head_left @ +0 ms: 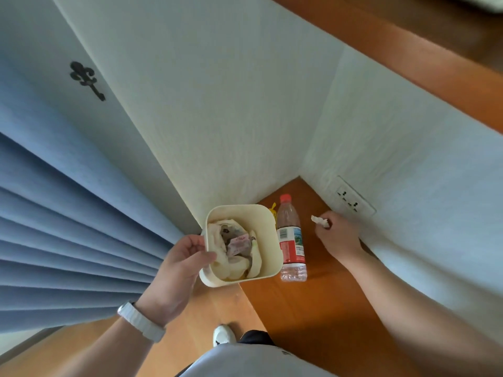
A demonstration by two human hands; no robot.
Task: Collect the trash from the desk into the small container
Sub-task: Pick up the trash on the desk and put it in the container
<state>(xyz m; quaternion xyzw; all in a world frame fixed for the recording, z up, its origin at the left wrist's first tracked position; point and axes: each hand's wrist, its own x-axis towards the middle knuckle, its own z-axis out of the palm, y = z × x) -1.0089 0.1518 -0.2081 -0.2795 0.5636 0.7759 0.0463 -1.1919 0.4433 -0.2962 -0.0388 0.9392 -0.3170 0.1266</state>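
My left hand [179, 268] grips the near-left rim of a small cream container [268, 213], holding it in the air at the left edge of the wooden desk [321, 300]. Crumpled tissues and wrappers fill the container. My right hand [337, 235] pinches a small crumpled white scrap [319, 220] just above the desk near the wall. A clear plastic water bottle [290, 240] with a red cap and red label stands between the container and my right hand.
The desk sits in a corner of white walls, with a wall socket [353, 202] close behind my right hand. A small yellow object [273, 209] peeks out behind the container. Blue curtains [68, 235] hang at the left above the wood floor.
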